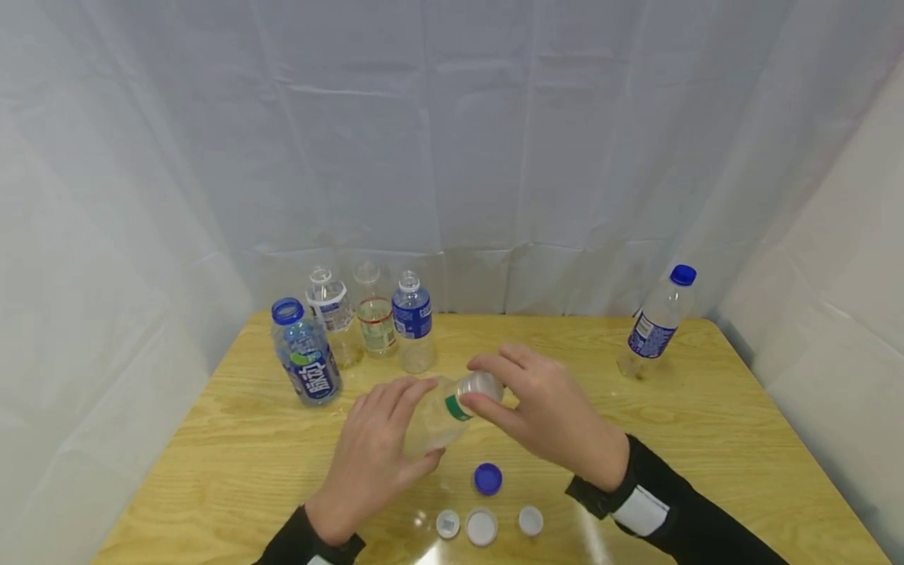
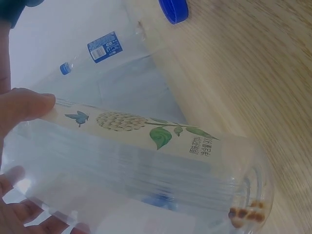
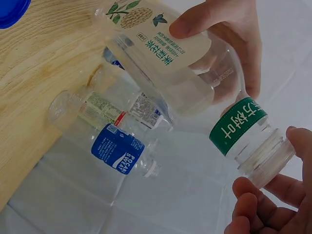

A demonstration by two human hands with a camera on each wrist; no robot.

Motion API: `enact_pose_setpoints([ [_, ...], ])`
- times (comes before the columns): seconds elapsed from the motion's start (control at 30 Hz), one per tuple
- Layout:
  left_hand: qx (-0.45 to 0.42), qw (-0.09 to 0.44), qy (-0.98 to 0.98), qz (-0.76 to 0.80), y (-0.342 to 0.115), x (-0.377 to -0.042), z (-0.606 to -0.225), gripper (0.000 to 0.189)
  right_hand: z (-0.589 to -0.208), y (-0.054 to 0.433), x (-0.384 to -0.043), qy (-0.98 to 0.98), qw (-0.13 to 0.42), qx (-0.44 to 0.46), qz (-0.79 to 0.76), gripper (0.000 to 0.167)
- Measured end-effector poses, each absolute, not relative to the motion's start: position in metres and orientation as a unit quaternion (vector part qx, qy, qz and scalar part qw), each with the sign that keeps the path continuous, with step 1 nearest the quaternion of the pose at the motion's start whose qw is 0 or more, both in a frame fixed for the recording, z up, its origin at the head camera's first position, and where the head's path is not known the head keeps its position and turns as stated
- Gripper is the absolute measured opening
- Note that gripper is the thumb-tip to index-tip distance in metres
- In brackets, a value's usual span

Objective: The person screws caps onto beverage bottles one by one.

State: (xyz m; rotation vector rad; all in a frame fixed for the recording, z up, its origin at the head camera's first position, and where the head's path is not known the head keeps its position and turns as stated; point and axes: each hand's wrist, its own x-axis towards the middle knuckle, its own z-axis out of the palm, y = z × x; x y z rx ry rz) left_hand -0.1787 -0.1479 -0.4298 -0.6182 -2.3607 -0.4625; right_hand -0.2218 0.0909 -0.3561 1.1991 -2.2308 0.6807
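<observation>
A clear plastic bottle (image 1: 432, 428) with a green neck band (image 3: 239, 126) is tilted above the table, its neck to the right. My left hand (image 1: 377, 447) holds it round the body, thumb on the printed flower label (image 2: 122, 122). At the other end, my right hand (image 1: 554, 408) pinches the clear ribbed cap (image 3: 267, 158) between thumb and fingers. Brownish drops (image 2: 248, 214) show at the bottle's base. Below the hands lie a blue cap (image 1: 488, 479) and several white caps, among them one in the middle (image 1: 482, 527).
Uncapped bottles stand at the back left: a blue-tinted one (image 1: 307, 361), two clear labelled ones (image 1: 330, 306) (image 1: 377, 318) and a blue-labelled one (image 1: 414, 322). A blue-capped bottle (image 1: 653, 326) stands at the right on the wooden table (image 1: 734, 471). White sheeting (image 1: 494, 157) surrounds it.
</observation>
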Motion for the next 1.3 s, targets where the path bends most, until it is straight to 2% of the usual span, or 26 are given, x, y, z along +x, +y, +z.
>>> enact_pose_setpoints([
  [0.2,-0.233,0.316,-0.906,-0.160,-0.145,-0.177,-0.428,0.094,-0.360,0.090,-0.223,-0.831,0.260,0.426,0.247,0.036],
  [0.47,-0.229,0.301,-0.911,-0.162,-0.145,-0.177,-0.428,0.093,-0.357,0.096,-0.223,-0.841,0.270,0.419,0.212,0.062],
  [0.63,-0.224,0.298,-0.913,-0.169,-0.148,-0.178,-0.429,0.090,-0.351,0.107,-0.224,-0.837,0.263,0.441,0.188,0.057],
  [0.9,-0.224,0.287,-0.916,-0.168,-0.151,-0.177,-0.429,0.091,-0.345,0.117,-0.227,-0.821,0.203,0.507,0.168,0.060],
  [1.3,-0.232,0.303,-0.911,-0.157,-0.149,-0.178,-0.430,0.091,-0.346,0.112,-0.227,-0.835,0.216,0.483,0.148,0.042],
])
